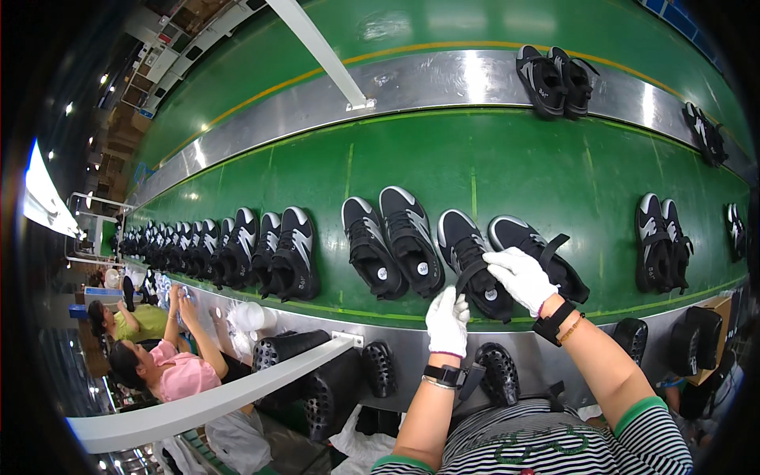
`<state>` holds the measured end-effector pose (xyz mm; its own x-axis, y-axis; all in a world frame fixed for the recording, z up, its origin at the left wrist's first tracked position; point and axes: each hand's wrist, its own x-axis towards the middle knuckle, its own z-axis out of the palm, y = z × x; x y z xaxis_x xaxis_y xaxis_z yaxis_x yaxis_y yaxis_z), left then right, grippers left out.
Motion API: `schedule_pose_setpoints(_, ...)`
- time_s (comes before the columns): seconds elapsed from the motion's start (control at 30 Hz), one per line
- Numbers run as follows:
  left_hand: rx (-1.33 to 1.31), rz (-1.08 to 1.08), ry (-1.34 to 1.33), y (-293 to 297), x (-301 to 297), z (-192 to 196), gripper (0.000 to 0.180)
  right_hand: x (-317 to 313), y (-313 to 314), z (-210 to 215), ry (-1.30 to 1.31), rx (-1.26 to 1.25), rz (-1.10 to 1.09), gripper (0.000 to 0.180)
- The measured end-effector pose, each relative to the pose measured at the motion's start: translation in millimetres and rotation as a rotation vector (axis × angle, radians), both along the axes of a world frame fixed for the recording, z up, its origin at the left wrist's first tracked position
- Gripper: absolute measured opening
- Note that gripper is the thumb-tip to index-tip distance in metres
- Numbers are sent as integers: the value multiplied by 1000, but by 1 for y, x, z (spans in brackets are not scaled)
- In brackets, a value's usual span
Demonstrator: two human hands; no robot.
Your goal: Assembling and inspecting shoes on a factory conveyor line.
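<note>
A black sneaker (465,239) with a silver toe lies on the green belt in front of me, its heel toward me. My left hand (449,323), in a white glove, is closed at the free end of the sneaker's strap (473,275). My right hand (522,279), also gloved, reaches over the shoe from the right, its fingers closed around the strap's upper part. Its fingertips are partly hidden. Beside it lies the matching sneaker (518,234), with its strap sticking up loose. Both wrists carry black bands.
Another sneaker pair (396,245) lies just left, and a long row of sneakers (237,249) runs farther left. One pair (661,241) lies right; another (554,83) sits on the far metal ledge. Black studded forms (497,372) line the near edge. Co-workers (178,372) sit left, past a white bar (229,396).
</note>
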<state>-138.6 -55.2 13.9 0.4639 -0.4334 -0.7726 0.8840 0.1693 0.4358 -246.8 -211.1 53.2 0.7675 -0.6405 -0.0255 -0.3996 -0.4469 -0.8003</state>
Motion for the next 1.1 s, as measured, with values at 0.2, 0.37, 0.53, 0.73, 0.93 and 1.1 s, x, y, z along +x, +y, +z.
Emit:
schedule_pose_setpoints(0.2,81,-66,-245,-13,-8,-16,11,-2,6,-2,-23,-30,-26,26)
schedule_pose_setpoints(0.37,179,-59,-375,-23,-22,-23,11,-6,11,-10,-76,7,-96,27)
schedule_pose_setpoints(0.53,393,-309,-860,-7,-20,-25,32,-12,7,-8,-87,38,-70,28)
schedule_pose_setpoints(0.73,469,-699,-1323,-16,-25,1,73,1,10,29,111,-460,221,18)
schedule_pose_setpoints(0.93,530,-607,-1409,-14,-28,-23,68,10,12,26,2,-438,236,22)
schedule_pose_setpoints(1.1,608,-713,-1261,-19,-27,-7,71,-26,22,10,241,43,-27,49)
